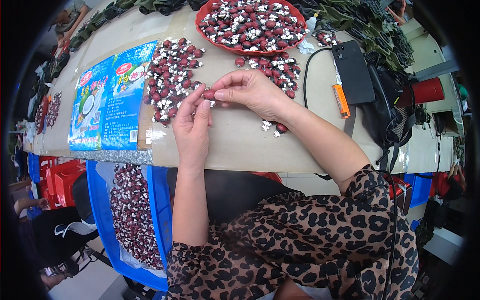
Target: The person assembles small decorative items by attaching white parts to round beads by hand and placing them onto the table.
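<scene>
Over the table, my right hand [252, 92] pinches a small dark red round piece [209, 94] between thumb and fingers. My left hand [192, 125] meets it from the other side, its thumb and fingertips closed around the piece's left end. Just behind the hands lies a loose pile of red, black and white pieces [172, 75] of the same kind. A second pile [280, 72] is beyond my right hand, below a red scalloped bowl [201, 29] heaped with them. A few stray pieces [281, 128] rest under my right wrist.
A blue printed cardboard sheet [112, 100] lies at the left. To the right are a black phone [352, 72], an orange-wrapped item [341, 100], a cable and a black mesh bag [387, 110]. A blue crate [161, 210] full of pieces stands below the table's edge. Other people sit nearby.
</scene>
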Motion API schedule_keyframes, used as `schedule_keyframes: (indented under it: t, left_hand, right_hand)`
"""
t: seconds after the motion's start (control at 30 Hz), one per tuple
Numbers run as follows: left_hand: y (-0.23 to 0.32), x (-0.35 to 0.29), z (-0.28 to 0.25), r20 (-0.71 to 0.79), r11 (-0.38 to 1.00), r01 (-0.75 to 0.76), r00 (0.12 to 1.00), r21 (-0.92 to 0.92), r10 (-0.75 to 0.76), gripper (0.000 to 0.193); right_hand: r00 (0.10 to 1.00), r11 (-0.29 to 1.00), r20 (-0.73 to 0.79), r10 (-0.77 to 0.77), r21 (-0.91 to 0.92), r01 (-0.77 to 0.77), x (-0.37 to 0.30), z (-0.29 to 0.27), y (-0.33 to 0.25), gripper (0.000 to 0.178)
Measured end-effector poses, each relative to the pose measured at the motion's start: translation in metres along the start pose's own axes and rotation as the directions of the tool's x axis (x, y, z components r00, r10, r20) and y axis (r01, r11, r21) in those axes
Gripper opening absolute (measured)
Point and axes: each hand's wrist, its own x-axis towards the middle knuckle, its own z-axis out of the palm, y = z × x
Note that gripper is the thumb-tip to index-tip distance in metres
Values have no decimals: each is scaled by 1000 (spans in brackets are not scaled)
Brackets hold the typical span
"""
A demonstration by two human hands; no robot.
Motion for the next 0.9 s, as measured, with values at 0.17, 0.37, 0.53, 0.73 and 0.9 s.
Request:
schedule_keyframes:
  t: [0.17,0.37,0.53,0.73,0.9]
  left_hand:
    - [3,-4,11,-49,970,-134,988,205,147,33]
    - [-1,-3,7,-32,957,-145,987,251,158,33]
    - [-6,-1,2,-20,913,-211,972,350,232,33]
    - [-2,-1,7,-11,903,-232,967,361,253,31]
    - [-3,0,5,11,923,-230,971,308,239,27]
  right_hand:
    - [999,999,25,44,18,-45,-2,1,-2,26]
    - [997,997,31,67,39,-68,-1,-1,0,28]
    - [994,993,65,83,77,-88,-2,-2,0,29]
    - [998,997,54,44,62,-47,-1,-3,3,29]
    - [997,997,64,43,65,-48,-1,-5,1,24]
